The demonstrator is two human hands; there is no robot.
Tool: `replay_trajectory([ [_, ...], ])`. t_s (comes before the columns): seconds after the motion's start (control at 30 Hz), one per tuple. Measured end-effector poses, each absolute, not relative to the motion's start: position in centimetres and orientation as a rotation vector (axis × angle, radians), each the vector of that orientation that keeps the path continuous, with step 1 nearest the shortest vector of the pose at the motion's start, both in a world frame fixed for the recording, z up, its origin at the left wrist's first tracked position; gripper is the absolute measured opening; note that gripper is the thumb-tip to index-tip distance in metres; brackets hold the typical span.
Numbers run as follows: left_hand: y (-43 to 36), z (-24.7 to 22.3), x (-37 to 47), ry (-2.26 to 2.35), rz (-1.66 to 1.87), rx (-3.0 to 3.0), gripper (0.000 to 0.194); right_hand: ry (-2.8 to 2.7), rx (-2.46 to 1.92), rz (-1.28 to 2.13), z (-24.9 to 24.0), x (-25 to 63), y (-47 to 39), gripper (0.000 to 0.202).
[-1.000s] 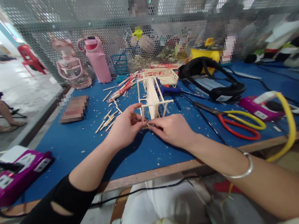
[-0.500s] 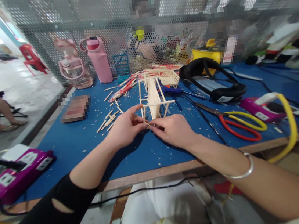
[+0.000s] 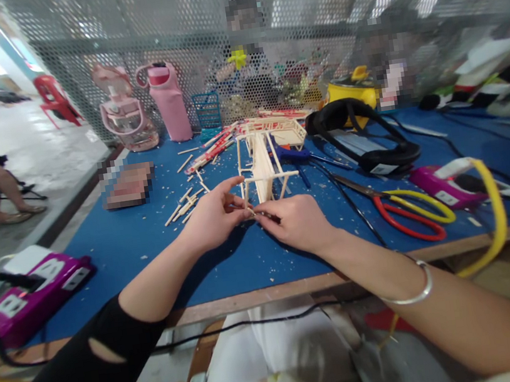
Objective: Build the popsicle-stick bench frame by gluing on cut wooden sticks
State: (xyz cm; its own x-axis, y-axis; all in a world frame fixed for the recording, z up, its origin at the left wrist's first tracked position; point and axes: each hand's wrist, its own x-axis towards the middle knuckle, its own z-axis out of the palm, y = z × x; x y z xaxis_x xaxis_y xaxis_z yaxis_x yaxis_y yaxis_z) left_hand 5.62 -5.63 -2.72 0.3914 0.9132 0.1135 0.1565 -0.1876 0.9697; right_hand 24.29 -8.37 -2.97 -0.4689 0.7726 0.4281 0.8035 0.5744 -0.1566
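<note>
At the near end of a pale wooden stick model (image 3: 261, 165), my left hand (image 3: 214, 217) and my right hand (image 3: 298, 223) meet at the fingertips. Both are closed in a pinch over something small and thin, too hidden by the fingers to name. The model stands on the blue table top (image 3: 247, 268), just beyond my fingers. Loose short sticks (image 3: 186, 207) lie left of it. Behind it are red-and-white packs of sticks (image 3: 215, 149), and a blue glue gun (image 3: 292, 153) rests at its right.
Scissors with red and yellow handles (image 3: 411, 219), a black headset (image 3: 366, 137) and a purple power strip (image 3: 448, 184) are on the right. Another purple strip (image 3: 37, 297) is at the left edge. Two pink bottles (image 3: 170, 105) stand before a mesh screen (image 3: 120, 39), with people behind it.
My hands and the stick model look almost unmoved. Behind the mesh, a person's arm and hand have shifted near the yellow object.
</note>
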Motion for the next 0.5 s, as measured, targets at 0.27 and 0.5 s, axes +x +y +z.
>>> replay_trajectory([
  [0.27, -5.59, -2.83, 5.65, 0.947, 0.912, 1.625, 0.072, -2.353, -1.288, -0.086, -2.92, 24.20, -8.36, 0.026],
  [0.5, -5.57, -2.82, 5.52, 0.977, 0.905, 1.682, 0.071, -2.345, -1.298, -0.085, -2.72, 23.96, -8.52, 0.026],
])
